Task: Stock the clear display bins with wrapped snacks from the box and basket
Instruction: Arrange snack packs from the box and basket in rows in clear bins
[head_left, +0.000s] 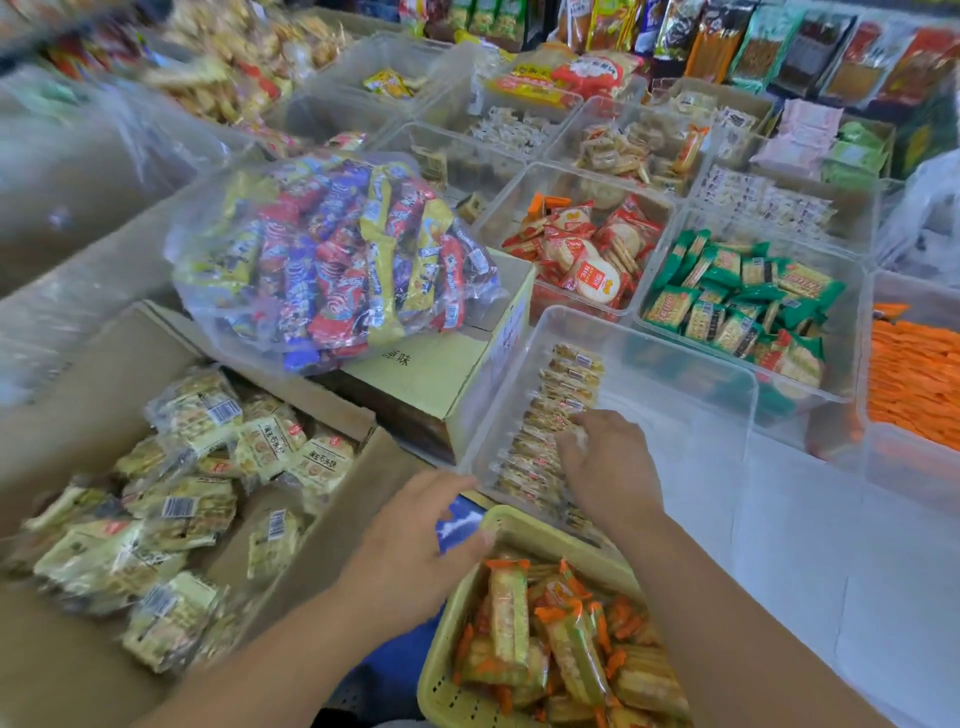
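A clear display bin stands in front of me with a row of wrapped cracker packs standing along its left wall. My right hand reaches into the bin and presses its fingers against that row. My left hand hovers with fingers spread over the gap between the cardboard box and the yellow basket, holding nothing. The box at lower left holds several pale wrapped snack packs. Orange-ended wrapped biscuits fill the basket.
A big clear bag of mixed colourful snacks lies on a yellow carton behind the box. Further bins hold red rice-cracker packs, green packs and orange packs. More stocked bins and hanging packets line the back.
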